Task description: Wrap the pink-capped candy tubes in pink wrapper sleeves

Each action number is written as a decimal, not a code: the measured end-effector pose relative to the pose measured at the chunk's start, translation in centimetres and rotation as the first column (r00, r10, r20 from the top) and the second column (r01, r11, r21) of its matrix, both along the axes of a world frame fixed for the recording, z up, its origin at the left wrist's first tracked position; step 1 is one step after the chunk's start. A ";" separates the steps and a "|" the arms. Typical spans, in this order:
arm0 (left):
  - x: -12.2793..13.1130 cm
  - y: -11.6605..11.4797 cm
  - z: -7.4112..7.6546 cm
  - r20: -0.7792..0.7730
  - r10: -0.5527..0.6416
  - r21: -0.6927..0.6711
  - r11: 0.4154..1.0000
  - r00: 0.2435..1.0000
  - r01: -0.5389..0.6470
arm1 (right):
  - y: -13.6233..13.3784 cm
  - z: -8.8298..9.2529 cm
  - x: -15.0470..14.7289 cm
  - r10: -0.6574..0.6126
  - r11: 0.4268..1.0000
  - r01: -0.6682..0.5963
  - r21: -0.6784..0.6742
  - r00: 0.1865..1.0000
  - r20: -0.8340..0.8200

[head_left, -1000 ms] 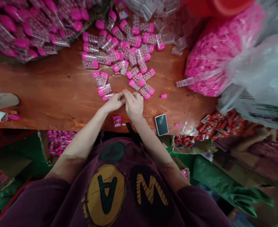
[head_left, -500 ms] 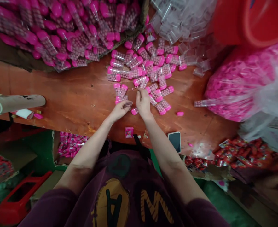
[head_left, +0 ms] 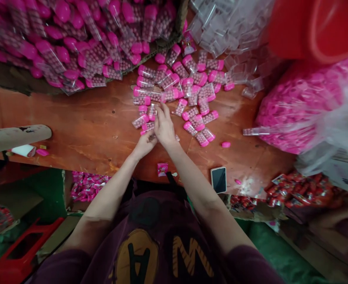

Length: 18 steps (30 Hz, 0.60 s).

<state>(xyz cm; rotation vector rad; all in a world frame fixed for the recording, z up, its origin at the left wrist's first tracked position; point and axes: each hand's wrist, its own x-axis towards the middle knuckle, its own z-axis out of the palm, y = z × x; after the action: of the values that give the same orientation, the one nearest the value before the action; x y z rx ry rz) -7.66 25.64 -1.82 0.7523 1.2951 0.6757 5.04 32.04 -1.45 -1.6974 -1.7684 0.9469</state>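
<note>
My left hand [head_left: 145,144] is low over the wooden table, its fingers curled in toward my right hand, which partly covers them. What it holds, if anything, is hidden. My right hand [head_left: 164,128] reaches over from the right with fingers stretched forward, touching or nearly touching a small clear candy tube with a pink cap [head_left: 152,112]. Beside the hands lie another pink-capped tube [head_left: 140,120] and a second one [head_left: 147,127] just above my left fingers. Further up spreads a group of filled candy tubes [head_left: 169,81] holding pale pink beads.
A cardboard box [head_left: 23,82] of filled tubes stands back left. Empty clear tubes [head_left: 218,27] are heaped back right, near a red bucket [head_left: 289,35] and a bag of pink caps [head_left: 301,106]. A phone [head_left: 218,180] and a pink sachet [head_left: 162,169] lie near the front edge.
My right hand has moved left, away from the loose beads, and now overlaps my left hand. Tubes at the left of the group have shifted, and one in the middle lies turned differently.
</note>
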 end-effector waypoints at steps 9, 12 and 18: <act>-0.1 0.0 0.1 -0.029 -0.017 0.012 1.000 0.999 0.017 | 0.8 -1.7 5.8 -0.029 0.999 0.022 0.035 0.977 0.212; -0.2 -0.3 0.0 -0.016 -0.007 0.014 1.000 1.000 0.007 | 1.5 -1.8 5.3 0.144 0.989 -0.127 -0.071 0.925 0.352; -1.5 -1.9 0.1 -0.055 0.055 -0.081 0.995 0.997 -0.060 | 0.5 -1.4 5.3 0.185 0.981 -0.151 -0.123 0.919 0.347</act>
<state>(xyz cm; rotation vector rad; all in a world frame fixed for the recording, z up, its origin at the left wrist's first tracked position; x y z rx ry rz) -9.17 23.78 -1.76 0.6717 1.3889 0.6482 10.34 32.56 -2.86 -1.8962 -2.1662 0.8422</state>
